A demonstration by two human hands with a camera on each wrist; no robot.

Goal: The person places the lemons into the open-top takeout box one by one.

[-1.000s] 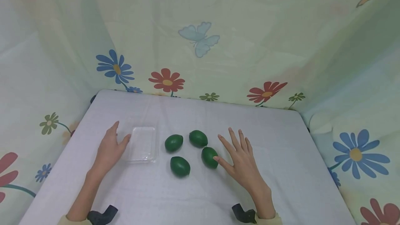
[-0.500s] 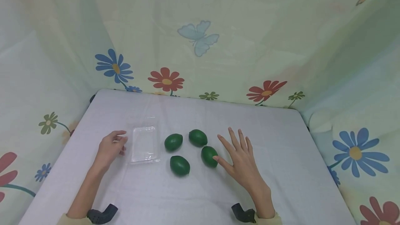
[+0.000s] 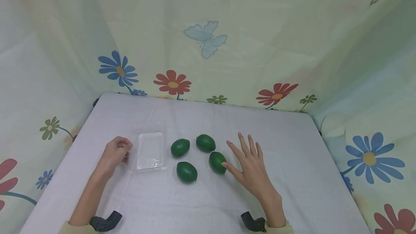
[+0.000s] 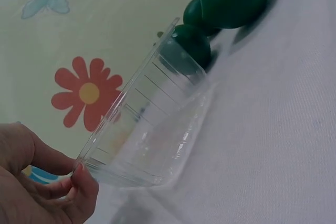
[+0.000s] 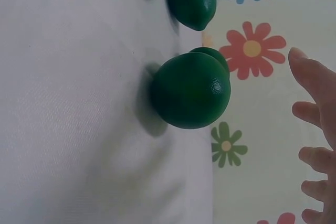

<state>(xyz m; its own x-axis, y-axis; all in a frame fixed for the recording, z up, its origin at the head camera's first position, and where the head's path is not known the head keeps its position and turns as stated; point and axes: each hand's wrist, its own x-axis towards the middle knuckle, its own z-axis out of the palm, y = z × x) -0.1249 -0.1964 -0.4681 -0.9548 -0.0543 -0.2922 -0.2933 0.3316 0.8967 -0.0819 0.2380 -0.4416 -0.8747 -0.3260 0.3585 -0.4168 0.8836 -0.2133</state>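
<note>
On the left of the counter (image 3: 97, 125), the left hand (image 3: 113, 154) sat with its fingers (image 4: 84, 187) curled, pinching the near-left rim of the clear plastic tray (image 3: 150, 151); the left wrist view showed that edge lifted a bit off the white cloth, tray tilted, far side down. Tray was empty, nothing in it. Just right of the tray lay four green limes, all loose on the cloth: left lime (image 3: 180, 147) closest to the tray, front lime (image 3: 186, 172) nearer the person, back lime (image 3: 206, 143) furthest away, right lime (image 3: 217, 162) beside the right hand. None touched the tray; whether the limes touched each other could not be told, small gaps seemed to show between them in the head view. Right hand (image 3: 251, 167) lay flat on the counter, fingers spread wide and straight, holding nothing, thumb tip at or just against the right lime. Judged progress: early stage, tray only gripped, no lime picked up, all four outside the tray, so everything looked left to do. Around: flowered curtain (image 3: 208, 46) with a butterfly print hung behind and on both sides, black wrist cameras (image 3: 105, 222) showed at the bottom edge. Nothing stood between limes and tray; only the tilted tray rim could get in the way.
</note>
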